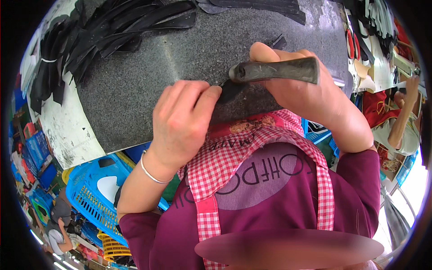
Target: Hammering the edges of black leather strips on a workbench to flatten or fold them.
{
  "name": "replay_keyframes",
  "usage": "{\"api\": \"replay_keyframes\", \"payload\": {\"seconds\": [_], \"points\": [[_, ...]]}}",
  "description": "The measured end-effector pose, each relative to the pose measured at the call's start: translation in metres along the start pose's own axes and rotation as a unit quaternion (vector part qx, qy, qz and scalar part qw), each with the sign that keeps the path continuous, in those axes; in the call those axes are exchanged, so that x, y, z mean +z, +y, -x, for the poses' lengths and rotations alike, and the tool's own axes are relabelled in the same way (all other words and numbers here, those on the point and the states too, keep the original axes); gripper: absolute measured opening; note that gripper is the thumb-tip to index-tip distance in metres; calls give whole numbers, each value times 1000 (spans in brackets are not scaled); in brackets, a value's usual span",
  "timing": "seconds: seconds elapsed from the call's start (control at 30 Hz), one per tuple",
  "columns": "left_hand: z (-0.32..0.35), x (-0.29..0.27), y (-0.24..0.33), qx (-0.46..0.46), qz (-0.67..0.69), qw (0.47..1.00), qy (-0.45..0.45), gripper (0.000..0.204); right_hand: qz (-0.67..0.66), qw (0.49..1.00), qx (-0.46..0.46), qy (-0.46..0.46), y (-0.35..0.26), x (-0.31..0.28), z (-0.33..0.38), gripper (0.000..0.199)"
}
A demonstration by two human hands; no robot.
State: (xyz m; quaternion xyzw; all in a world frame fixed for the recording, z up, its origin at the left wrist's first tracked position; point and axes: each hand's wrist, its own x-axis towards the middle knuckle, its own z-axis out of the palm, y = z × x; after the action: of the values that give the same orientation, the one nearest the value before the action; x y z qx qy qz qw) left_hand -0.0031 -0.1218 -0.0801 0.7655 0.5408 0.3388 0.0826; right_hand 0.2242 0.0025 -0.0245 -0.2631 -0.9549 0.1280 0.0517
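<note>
My left hand [182,117] pinches a narrow black piece [229,91] between thumb and fingers, near the front edge of the dark speckled work surface [175,63]. My right hand [297,87] is closed round a hammer, and its worn metal head [276,72] hangs just above and beside the black piece. Most of the hammer's handle is hidden by the hand. Past the right hand's fingers lies a small dark strip [279,42]. Whether the hammer touches the black piece, I cannot tell.
Bundles of long black strips [148,24] lie at the far left, with more flat black pieces [270,5] along the back. Red-handled scissors [353,45] rest at the right. A blue basket [96,193] stands below on the left. Other people [402,130] work at both sides.
</note>
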Motion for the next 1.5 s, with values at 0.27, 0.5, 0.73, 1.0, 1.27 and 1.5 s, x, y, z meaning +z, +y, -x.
{"api": "replay_keyframes", "payload": {"seconds": [0.27,0.5,0.73,1.0,1.27,1.5], "points": [[9,10,-3,-1,-13,1000,24,19,-6,998,-70,2,-6,-7,-8,26],[17,14,5,-22,-23,998,57,31,-31,997,-70,5,-10,-5,-14,27],[4,6,18,-220,27,975,24,58,-110,990,-44,-77,-26,-12,-30,20],[-22,-14,14,-282,169,943,-49,11,-113,991,75,-11,11,-6,4,21],[-122,1,-62,-137,178,962,-155,14,-156,979,130,1,21,-37,35,18],[-150,42,-24,134,48,975,-168,23,-147,971,181,47,30,-37,43,19]]}}
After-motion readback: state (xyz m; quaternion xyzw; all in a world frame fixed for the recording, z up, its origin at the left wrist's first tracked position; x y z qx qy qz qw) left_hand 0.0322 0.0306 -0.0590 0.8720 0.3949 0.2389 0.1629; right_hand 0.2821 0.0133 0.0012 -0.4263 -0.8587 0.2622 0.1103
